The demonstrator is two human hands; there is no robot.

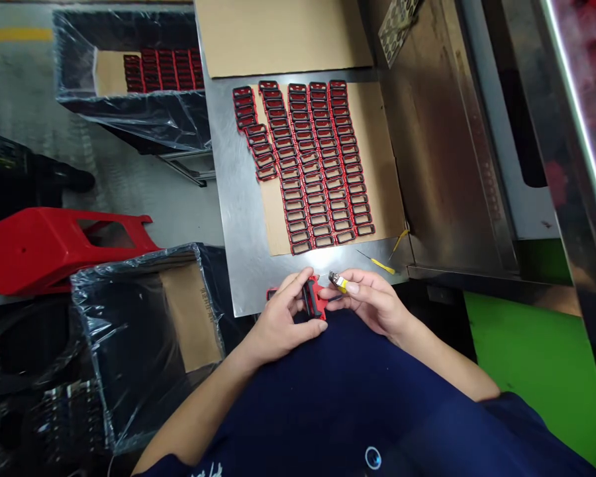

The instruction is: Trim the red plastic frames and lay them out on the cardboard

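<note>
My left hand [283, 315] is closed round a small red and black plastic frame [314, 298] at the near edge of the metal table. Between the thumb and fingers of my right hand [370, 298] is a small yellow-handled tool [338, 281] with a shiny metal end; its exact kind is unclear. The fingertips of that hand come close to the frame's red side, and whether they touch it I cannot tell. Beyond my hands, rows of similar red and black frames [318, 172] lie on a cardboard sheet [385, 179]. Another such part [271, 293] shows partly behind my left hand.
Two yellow-handled picks [382, 266] lie on the metal table [243, 245], right of centre. A metal wall [442, 132] bounds the right side. Plastic-lined bins stand at left, one [144, 116] holding more frames, the nearer [129, 344] holding cardboard. A red plastic shell [44, 248] sits beside them.
</note>
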